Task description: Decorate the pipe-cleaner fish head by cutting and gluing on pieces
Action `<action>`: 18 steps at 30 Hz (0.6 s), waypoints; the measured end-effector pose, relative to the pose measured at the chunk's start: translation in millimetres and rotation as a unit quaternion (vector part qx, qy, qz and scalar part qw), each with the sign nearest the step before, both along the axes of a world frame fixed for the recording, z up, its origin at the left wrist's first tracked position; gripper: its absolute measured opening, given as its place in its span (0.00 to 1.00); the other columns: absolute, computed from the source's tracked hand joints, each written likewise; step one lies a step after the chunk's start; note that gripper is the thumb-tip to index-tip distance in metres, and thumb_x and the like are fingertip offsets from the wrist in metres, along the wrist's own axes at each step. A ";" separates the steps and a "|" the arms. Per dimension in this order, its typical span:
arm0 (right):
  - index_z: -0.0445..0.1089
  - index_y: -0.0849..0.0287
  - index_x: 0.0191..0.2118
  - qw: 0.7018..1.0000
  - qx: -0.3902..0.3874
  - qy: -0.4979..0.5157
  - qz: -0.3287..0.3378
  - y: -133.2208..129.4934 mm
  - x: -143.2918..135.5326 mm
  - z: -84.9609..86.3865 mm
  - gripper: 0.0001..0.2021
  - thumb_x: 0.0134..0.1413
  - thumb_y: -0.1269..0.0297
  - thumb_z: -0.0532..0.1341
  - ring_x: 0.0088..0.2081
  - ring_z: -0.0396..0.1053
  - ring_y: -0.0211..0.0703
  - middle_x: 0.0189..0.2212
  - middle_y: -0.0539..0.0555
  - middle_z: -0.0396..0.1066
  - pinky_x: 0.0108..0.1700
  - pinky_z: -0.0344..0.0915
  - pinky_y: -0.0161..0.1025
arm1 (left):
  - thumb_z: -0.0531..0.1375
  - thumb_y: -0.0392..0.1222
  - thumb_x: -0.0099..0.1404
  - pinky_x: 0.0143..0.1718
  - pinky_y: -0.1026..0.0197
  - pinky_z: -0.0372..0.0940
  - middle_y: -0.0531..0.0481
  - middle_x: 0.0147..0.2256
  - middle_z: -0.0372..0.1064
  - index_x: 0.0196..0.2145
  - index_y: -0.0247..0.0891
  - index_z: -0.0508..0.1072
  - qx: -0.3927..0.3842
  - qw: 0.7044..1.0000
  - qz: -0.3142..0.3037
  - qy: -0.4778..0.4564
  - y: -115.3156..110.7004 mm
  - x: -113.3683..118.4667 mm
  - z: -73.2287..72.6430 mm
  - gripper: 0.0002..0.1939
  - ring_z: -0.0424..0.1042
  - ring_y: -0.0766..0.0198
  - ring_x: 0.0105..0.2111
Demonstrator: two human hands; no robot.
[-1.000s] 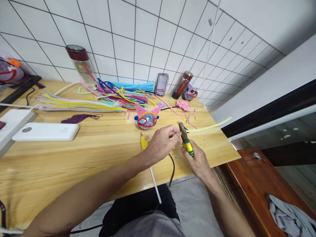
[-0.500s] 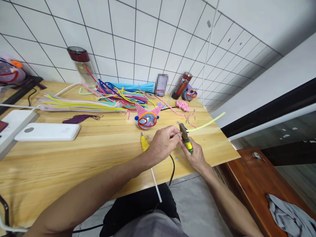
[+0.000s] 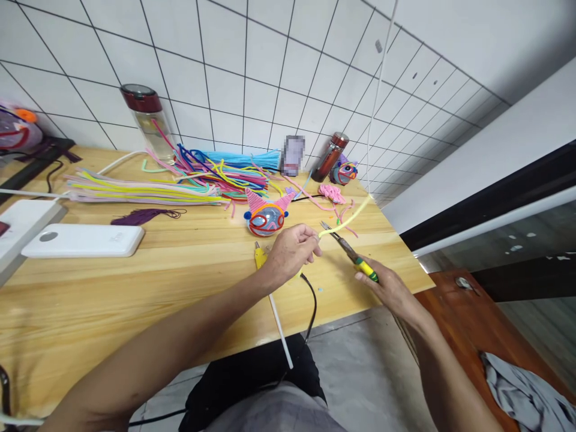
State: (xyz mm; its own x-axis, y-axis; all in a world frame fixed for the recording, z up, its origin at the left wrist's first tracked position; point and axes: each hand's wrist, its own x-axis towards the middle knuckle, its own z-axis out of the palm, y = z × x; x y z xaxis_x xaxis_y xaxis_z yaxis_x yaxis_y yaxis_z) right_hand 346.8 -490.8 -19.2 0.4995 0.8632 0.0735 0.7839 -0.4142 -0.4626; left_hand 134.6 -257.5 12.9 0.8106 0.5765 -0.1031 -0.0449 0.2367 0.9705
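Note:
My left hand [image 3: 294, 252] pinches the near end of a pale yellow pipe cleaner [image 3: 348, 221], whose far end rises to the right. My right hand [image 3: 387, 285] is wrapped round the green and yellow handles of the pliers [image 3: 345, 246]. The pliers' tip points up and left, close to the pipe cleaner. Behind my left hand sits a clear ball figure [image 3: 266, 221] with pink ears and red-rimmed eyes. A yellow glue gun [image 3: 260, 257] with a white glue stick lies partly under my left wrist.
Bundled pipe cleaners [image 3: 148, 187] lie at the back left, near a glass bottle [image 3: 150, 129]. A white power bank [image 3: 83, 241] rests at left. A red thermos [image 3: 330, 157] and a second figure [image 3: 345, 171] stand at the back right, behind pink coiled pieces [image 3: 332, 193].
My right hand has moved right and toward me with the pliers, away from my left hand. The pipe cleaner now points more steeply upward, and its near end shows at my left fingertips.

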 end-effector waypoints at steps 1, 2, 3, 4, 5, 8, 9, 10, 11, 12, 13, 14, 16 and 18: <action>0.79 0.56 0.60 0.999 0.004 -0.026 -0.022 -7.3 15.9 -4.0 0.27 0.65 0.43 0.65 0.51 0.81 0.61 0.50 0.64 0.83 0.54 0.75 0.53 | 0.61 0.32 0.66 0.25 0.67 0.64 0.53 0.24 0.77 0.32 0.37 0.72 -0.001 1.000 0.002 -0.001 0.9 0.7 -1.6 0.04 0.68 0.71 0.19; 0.80 0.57 0.59 0.997 0.003 -0.052 -0.049 -13.2 32.6 -7.2 0.27 0.64 0.43 0.65 0.47 0.81 0.60 0.46 0.64 0.82 0.51 0.75 0.51 | 0.62 0.33 0.66 0.24 0.67 0.64 0.53 0.24 0.77 0.32 0.37 0.72 -0.001 1.000 0.003 -0.002 1.4 1.3 -3.3 0.04 0.68 0.71 0.19; 0.80 0.59 0.59 0.993 -0.001 -0.077 -0.087 -17.1 49.2 -9.5 0.27 0.64 0.44 0.64 0.44 0.80 0.59 0.44 0.63 0.82 0.48 0.74 0.51 | 0.62 0.33 0.66 0.24 0.67 0.64 0.53 0.24 0.77 0.32 0.37 0.72 -0.001 1.000 0.004 -0.002 1.6 1.9 -4.9 0.04 0.68 0.71 0.19; 0.81 0.60 0.57 0.986 -0.006 -0.097 -0.136 -18.9 65.2 -10.9 0.26 0.66 0.46 0.62 0.44 0.79 0.59 0.43 0.64 0.81 0.48 0.73 0.50 | 0.62 0.33 0.66 0.25 0.67 0.64 0.53 0.24 0.77 0.33 0.37 0.72 -0.001 1.000 0.002 -0.003 1.6 2.4 -6.5 0.04 0.68 0.70 0.20; 0.83 0.61 0.52 0.977 -0.014 -0.105 -0.185 -18.5 79.8 -11.5 0.24 0.67 0.49 0.59 0.45 0.78 0.60 0.42 0.65 0.81 0.48 0.72 0.50 | 0.62 0.34 0.66 0.25 0.67 0.64 0.53 0.24 0.77 0.33 0.37 0.72 -0.002 1.000 0.000 -0.004 1.4 2.9 -7.9 0.04 0.68 0.70 0.20; 0.84 0.62 0.48 0.953 -0.042 -0.112 -0.279 -5.7 109.6 -12.6 0.22 0.69 0.56 0.55 0.50 0.77 0.59 0.47 0.66 0.82 0.54 0.69 0.49 | 0.62 0.35 0.65 0.25 0.66 0.64 0.52 0.24 0.77 0.33 0.37 0.72 -0.005 1.000 -0.006 -0.003 0.8 3.9 -11.1 0.03 0.68 0.69 0.20; 0.84 0.62 0.48 0.951 -0.046 -0.110 -0.285 0.6 114.0 -14.2 0.21 0.69 0.57 0.55 0.52 0.77 0.59 0.49 0.66 0.83 0.56 0.68 0.49 | 0.62 0.35 0.66 0.25 0.66 0.64 0.52 0.24 0.77 0.33 0.37 0.72 -0.004 1.000 -0.007 -0.004 0.7 4.1 -11.8 0.02 0.68 0.69 0.20; 0.84 0.62 0.49 0.951 -0.048 -0.108 -0.285 6.8 115.9 -16.8 0.21 0.69 0.57 0.55 0.53 0.76 0.58 0.50 0.65 0.82 0.57 0.68 0.47 | 0.62 0.35 0.66 0.25 0.65 0.64 0.52 0.24 0.77 0.33 0.37 0.72 -0.002 1.000 -0.007 -0.004 0.6 4.2 -12.3 0.02 0.69 0.69 0.20; 0.83 0.62 0.51 0.951 -0.050 -0.105 -0.287 12.2 115.6 -20.4 0.21 0.69 0.56 0.56 0.55 0.76 0.57 0.52 0.65 0.82 0.59 0.68 0.47 | 0.62 0.35 0.66 0.25 0.65 0.64 0.52 0.24 0.77 0.33 0.37 0.73 0.000 1.000 -0.007 -0.004 0.6 4.3 -12.7 0.02 0.68 0.69 0.20; 0.81 0.63 0.55 0.949 -0.051 -0.106 -0.294 16.3 113.6 -24.6 0.23 0.69 0.54 0.57 0.58 0.75 0.58 0.54 0.67 0.81 0.62 0.67 0.48 | 0.61 0.35 0.66 0.25 0.65 0.63 0.52 0.24 0.77 0.33 0.37 0.73 0.002 1.000 -0.007 -0.004 0.6 4.3 -12.9 0.02 0.68 0.69 0.20; 0.79 0.66 0.58 0.944 -0.051 -0.108 -0.307 18.9 110.4 -29.1 0.25 0.68 0.52 0.58 0.60 0.73 0.60 0.57 0.69 0.79 0.64 0.66 0.50 | 0.61 0.35 0.65 0.25 0.65 0.63 0.52 0.24 0.77 0.33 0.37 0.73 0.002 1.000 -0.007 -0.004 0.6 4.5 -13.0 0.02 0.68 0.69 0.20; 0.77 0.69 0.61 0.938 -0.052 -0.113 -0.325 19.8 106.6 -33.5 0.29 0.68 0.50 0.59 0.63 0.71 0.64 0.60 0.73 0.77 0.67 0.64 0.54 | 0.61 0.35 0.65 0.25 0.65 0.63 0.52 0.24 0.77 0.33 0.37 0.73 0.000 1.000 -0.008 -0.005 0.6 4.7 -13.1 0.02 0.68 0.69 0.20; 0.71 0.74 0.65 0.917 -0.054 -0.121 -0.375 18.0 98.7 -40.8 0.36 0.67 0.45 0.59 0.67 0.66 0.73 0.64 0.81 0.71 0.69 0.62 0.61 | 0.61 0.35 0.64 0.25 0.65 0.63 0.52 0.24 0.77 0.33 0.37 0.73 -0.001 1.000 -0.012 -0.007 0.6 5.2 -13.2 0.02 0.68 0.69 0.20; 0.67 0.76 0.68 0.896 -0.071 -0.116 -0.423 14.1 91.9 -45.7 0.41 0.66 0.40 0.60 0.69 0.64 0.77 0.66 0.85 0.66 0.69 0.62 0.65 | 0.62 0.36 0.65 0.26 0.65 0.62 0.52 0.24 0.77 0.32 0.37 0.72 0.002 1.000 -0.015 -0.009 1.0 5.5 -12.7 0.02 0.67 0.69 0.20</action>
